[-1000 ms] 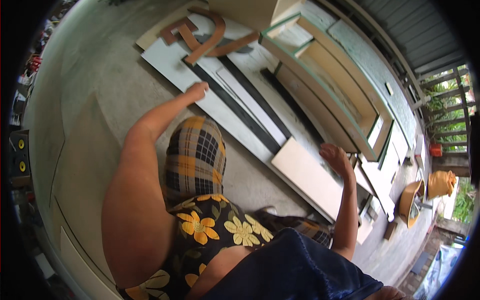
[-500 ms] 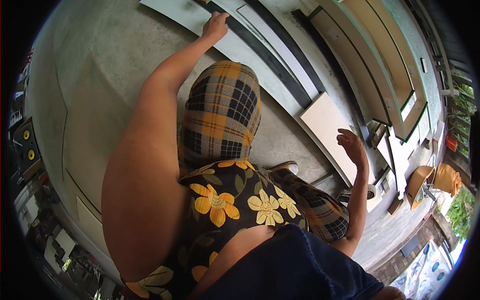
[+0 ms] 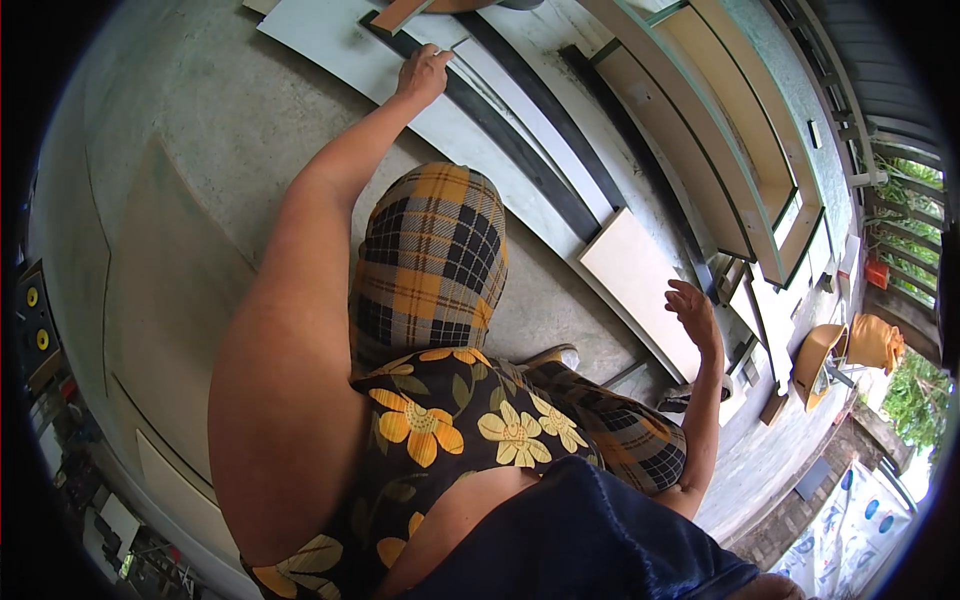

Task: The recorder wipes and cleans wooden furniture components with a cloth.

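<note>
My left hand [image 3: 424,76] reaches far forward, fingers bent and drawn together over a long black strip [image 3: 530,160]. Whatever its fingertips grip is too small to make out. Under the strip runs a long pale board [image 3: 335,62], and beside it lies a narrow white strip [image 3: 540,115]. My right hand [image 3: 692,312] hovers at the right with fingers curved and apart, holding nothing. It is nearest to a cream rectangular panel [image 3: 640,280], which lies across the ends of the strips.
Long cream box-like frames with dark edges [image 3: 735,120] stand at the far right. Offcuts [image 3: 755,305] and a yellow-orange chair-like object [image 3: 822,365] are beyond my right hand. A short brown piece [image 3: 400,14] lies at the top edge. My plaid-covered knee [image 3: 430,260] rises before me.
The view has shifted, so the boards appear lower and further left. More of the brown piece shows at the top. Both hands keep nearly the same places relative to the boards.
</note>
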{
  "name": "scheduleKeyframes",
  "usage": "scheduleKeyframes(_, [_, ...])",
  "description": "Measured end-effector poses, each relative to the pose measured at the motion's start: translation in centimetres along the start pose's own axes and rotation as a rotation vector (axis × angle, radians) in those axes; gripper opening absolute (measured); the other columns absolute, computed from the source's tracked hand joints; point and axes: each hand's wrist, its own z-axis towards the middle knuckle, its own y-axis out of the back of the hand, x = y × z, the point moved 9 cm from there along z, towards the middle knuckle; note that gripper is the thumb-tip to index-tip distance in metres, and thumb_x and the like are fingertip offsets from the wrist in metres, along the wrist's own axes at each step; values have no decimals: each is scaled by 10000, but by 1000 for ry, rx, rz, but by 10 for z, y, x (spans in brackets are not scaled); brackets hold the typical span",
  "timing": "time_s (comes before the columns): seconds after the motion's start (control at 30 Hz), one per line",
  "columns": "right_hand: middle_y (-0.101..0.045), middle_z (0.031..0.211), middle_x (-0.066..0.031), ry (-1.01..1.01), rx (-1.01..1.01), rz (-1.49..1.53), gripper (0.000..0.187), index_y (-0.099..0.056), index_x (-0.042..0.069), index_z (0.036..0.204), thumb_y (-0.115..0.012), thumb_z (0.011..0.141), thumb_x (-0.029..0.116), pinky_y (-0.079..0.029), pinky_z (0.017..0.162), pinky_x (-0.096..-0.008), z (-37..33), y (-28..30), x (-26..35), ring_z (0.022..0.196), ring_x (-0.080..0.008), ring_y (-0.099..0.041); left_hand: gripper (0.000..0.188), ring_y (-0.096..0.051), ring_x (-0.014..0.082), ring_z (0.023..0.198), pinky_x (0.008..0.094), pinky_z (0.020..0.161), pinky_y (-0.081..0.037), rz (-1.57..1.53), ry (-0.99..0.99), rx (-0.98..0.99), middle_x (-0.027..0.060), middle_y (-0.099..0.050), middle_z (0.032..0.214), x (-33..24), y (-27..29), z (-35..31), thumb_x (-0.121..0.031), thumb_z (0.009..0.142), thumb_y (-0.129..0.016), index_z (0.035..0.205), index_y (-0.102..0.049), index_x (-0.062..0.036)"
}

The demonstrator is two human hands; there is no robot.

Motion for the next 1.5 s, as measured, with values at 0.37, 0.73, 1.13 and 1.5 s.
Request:
scheduleKeyframes(0.37, [-684, 897, -149, 23, -234, 45, 411, -585, -8, 1150, -601, 858, 280, -499, 738, -333, 1, 62, -74, 785, -197, -655, 421, -522, 334, 1121, 413, 928, -438, 28, 130, 175, 174, -554, 1192, 44, -15, 29, -180, 808, -631, 1211, -544, -90])
scheduleKeyframes(0.73, [-664, 998, -143, -218, -269, 384, 393, -567, -19, 1179, -605, 883, 236, -511, 712, -304, -52, -30, -203, 824, -182, -653, 421, -583, 147, 767, 292, 698, -488, -375, -155, 853, 125, -638, 944, -164, -15, 103, -200, 824, -622, 1176, -554, 21])
scheduleKeyframes(1.13, [-569, 1105, -207, -607, -1452, 278, 557, -555, 19, 1162, -753, 707, 273, -469, 843, -398, -211, -24, -319, 942, -332, -591, 454, -619, 302, 992, 354, 847, -480, -89, -431, 1184, 229, -620, 1071, -374, -53, 4, -211, 781, -670, 1166, -571, 9])
scheduleKeyframes(1.5, [-600, 1098, -258, -959, -1683, 691, 611, -563, -53, 1143, -667, 763, 413, -431, 919, -407, -233, -3, -496, 1041, -364, -575, 481, -622, 156, 608, 273, 448, -434, -194, 171, 1078, 92, -644, 805, -304, -99, -91, -301, 781, -681, 1166, -561, -38])
